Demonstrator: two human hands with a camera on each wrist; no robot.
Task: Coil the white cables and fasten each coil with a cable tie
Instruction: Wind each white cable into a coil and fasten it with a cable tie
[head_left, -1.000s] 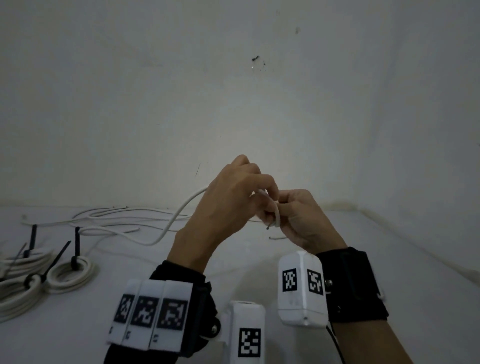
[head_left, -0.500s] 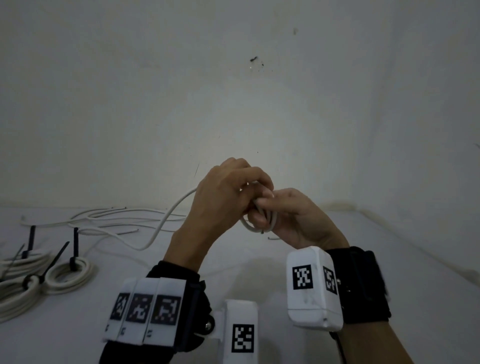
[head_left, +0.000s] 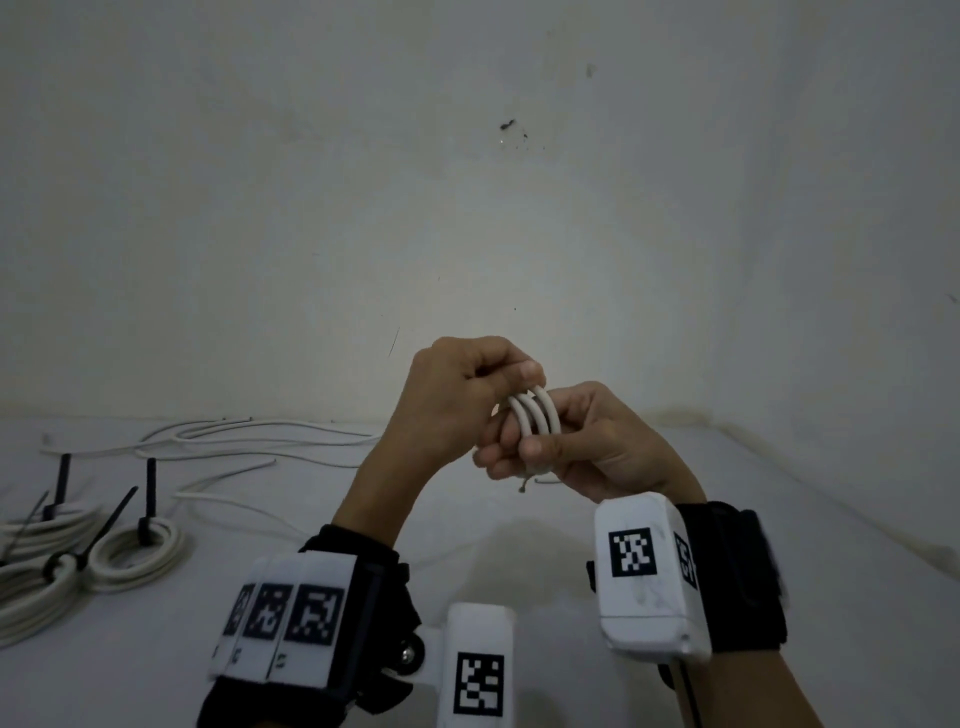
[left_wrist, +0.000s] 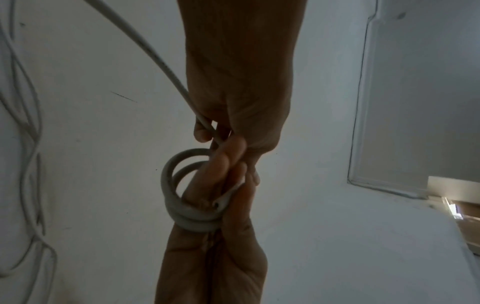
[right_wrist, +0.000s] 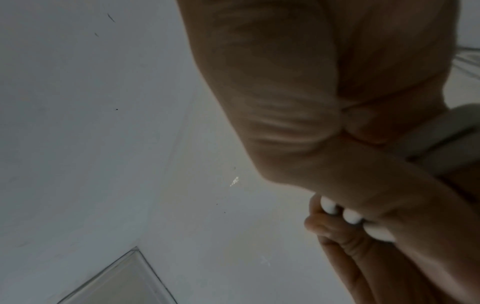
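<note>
A white cable is wound in three turns into a small coil (head_left: 535, 421) around the fingers of my right hand (head_left: 587, 447), held up above the table. The right thumb presses the turns down, and a short cable end (head_left: 522, 486) sticks out below. My left hand (head_left: 467, 395) meets it from the left and pinches the cable at the top of the coil. In the left wrist view the coil (left_wrist: 182, 207) rings the right fingers, and the free stretch of cable (left_wrist: 155, 55) runs up and away from the left fingers. The right wrist view shows the turns (right_wrist: 350, 217) close up.
Loose white cables (head_left: 249, 441) lie on the white table (head_left: 779, 519) at the back left. Several coils (head_left: 135, 558) fastened with black cable ties (head_left: 150, 488) lie at the left edge. A plain wall stands close behind.
My left hand has carried the cable round the right fingers, adding turns. Three turns now show side by side, and both hands sit slightly lower.
</note>
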